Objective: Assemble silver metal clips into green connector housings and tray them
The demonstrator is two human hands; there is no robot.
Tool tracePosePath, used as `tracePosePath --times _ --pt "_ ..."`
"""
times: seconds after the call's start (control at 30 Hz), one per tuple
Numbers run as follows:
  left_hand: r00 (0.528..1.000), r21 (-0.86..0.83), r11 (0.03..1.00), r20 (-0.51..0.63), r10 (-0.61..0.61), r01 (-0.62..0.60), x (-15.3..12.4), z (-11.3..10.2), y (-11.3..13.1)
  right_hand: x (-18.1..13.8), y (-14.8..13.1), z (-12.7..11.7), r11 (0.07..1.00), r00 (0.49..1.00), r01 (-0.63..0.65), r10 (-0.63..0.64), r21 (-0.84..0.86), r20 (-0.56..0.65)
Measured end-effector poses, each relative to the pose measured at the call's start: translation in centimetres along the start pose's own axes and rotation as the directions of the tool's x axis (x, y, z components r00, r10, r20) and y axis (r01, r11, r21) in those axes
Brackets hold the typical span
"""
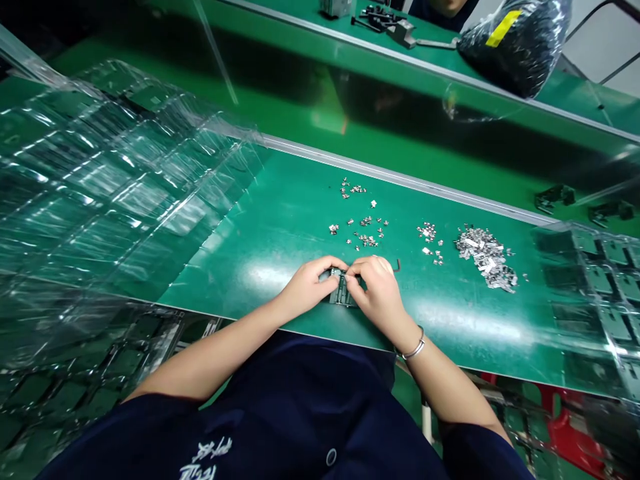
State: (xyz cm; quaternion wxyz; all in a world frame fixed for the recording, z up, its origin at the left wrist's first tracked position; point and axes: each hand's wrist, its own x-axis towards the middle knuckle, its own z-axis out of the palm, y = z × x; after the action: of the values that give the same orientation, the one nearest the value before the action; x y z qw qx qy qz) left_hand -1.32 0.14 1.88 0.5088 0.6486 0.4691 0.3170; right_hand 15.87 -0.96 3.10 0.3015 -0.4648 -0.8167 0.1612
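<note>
Near the front edge of the green bench lies a small dark rectangular part with slots (342,293), partly covered by my fingers. My left hand (314,283) grips its left side, thumb and index finger closed on it. From the right, my right hand (374,285) bends over the same part, its thumb and fingertips pinched together at the top edge. Whether a tiny piece sits in that pinch is hidden. Beyond the hands are scattered small shiny metal pieces (369,240). A small dark bent hex key (398,265) lies just past my right hand.
A larger heap of metal pieces (485,257) lies to the right, beside a smaller cluster (427,232). Clear plastic trays (125,180) are stacked at left; another tray (600,287) holds parts at right. Across the divider are a black bag (520,50) and a person (445,10).
</note>
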Motion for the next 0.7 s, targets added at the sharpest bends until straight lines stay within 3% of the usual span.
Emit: tracePosePath --times 0.17,0.27,0.33,0.43,0.5,0.6,0.7 --pt "1.0 -0.018 1.0 -0.005 -0.017 0.017 -0.2 0.1 0.2 0.0 -0.2 0.1 0.999 0.999 -0.037 0.037 0.01 0.007" --pt "0.999 -0.082 0.996 -0.026 -0.047 0.045 -0.1 0.5 0.0 -0.1 -0.1 0.2 0.99 0.996 -0.092 0.09 0.107 0.024" --pt "0.996 -0.153 0.986 -0.045 -0.075 0.067 0.1 0.8 -0.2 -0.2 0.2 0.3 0.945 0.986 -0.169 0.164 0.28 0.042" --pt "0.994 -0.254 0.965 -0.074 -0.086 0.065 0.4 1.5 -0.3 -0.3 0.6 0.8 0.798 0.95 -0.303 0.294 0.521 0.103" --pt "0.994 -0.29 0.956 -0.086 -0.072 0.045 0.7 1.9 -0.4 -0.2 1.0 1.2 0.739 0.932 -0.351 0.333 0.576 0.14" --pt "0.995 -0.284 0.958 -0.086 -0.056 0.029 0.7 2.1 -0.4 -0.2 1.8 1.4 0.722 0.934 -0.353 0.315 0.595 0.172" --pt "0.981 -0.25 0.967 -0.193 -0.011 -0.038 0.3 1.3 -0.7 -0.8 2.3 0.8 0.693 0.944 -0.315 0.296 0.648 0.143"
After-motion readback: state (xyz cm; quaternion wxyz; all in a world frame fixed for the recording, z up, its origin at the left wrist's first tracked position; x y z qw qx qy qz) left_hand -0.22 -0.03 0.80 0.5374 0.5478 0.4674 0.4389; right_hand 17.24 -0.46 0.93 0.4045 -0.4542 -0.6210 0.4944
